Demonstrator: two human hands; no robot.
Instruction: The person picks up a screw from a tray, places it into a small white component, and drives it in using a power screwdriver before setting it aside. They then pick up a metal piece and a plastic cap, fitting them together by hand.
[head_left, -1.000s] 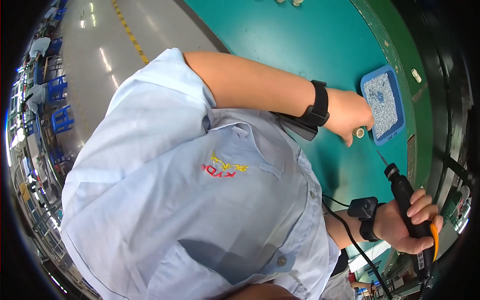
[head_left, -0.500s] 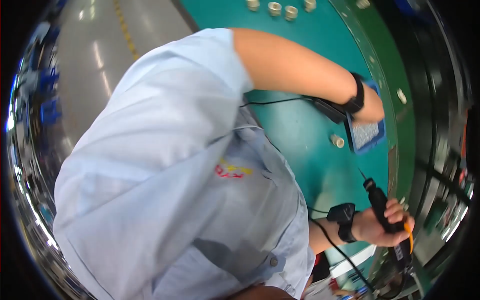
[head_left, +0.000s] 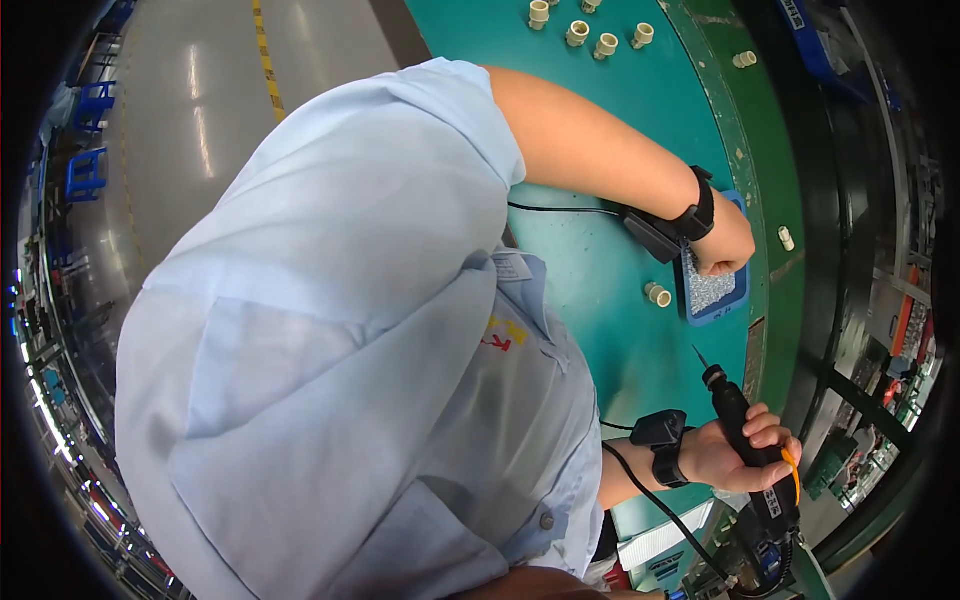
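My left hand (head_left: pixel 728 243) reaches over a blue tray (head_left: pixel 722 316) filled with small silvery metal pieces (head_left: pixel 708 289) that look like screws. Its fingers are curled down into the pieces, and the fingertips are hidden. In my right hand (head_left: pixel 722 460) is a black electric screwdriver (head_left: pixel 736 418), gripped round its body, its thin bit pointing toward the tray. Close to the tray, a cream-coloured cylindrical fitting (head_left: pixel 657 294) lies alone on the green table mat (head_left: pixel 585 275). Each wrist wears a black strap with a dark box.
Several more cream fittings (head_left: pixel 606 46) stand at the top of the mat. Others lie on the darker green strip, one a small fitting (head_left: pixel 786 239). A black cable (head_left: pixel 665 510) runs past my right forearm. White paper (head_left: pixel 665 540) lies below it.
The whole view has shifted, bringing more of the fittings at the top into sight. My left hand stays at the tray with its fingers curled; my right still holds the screwdriver.
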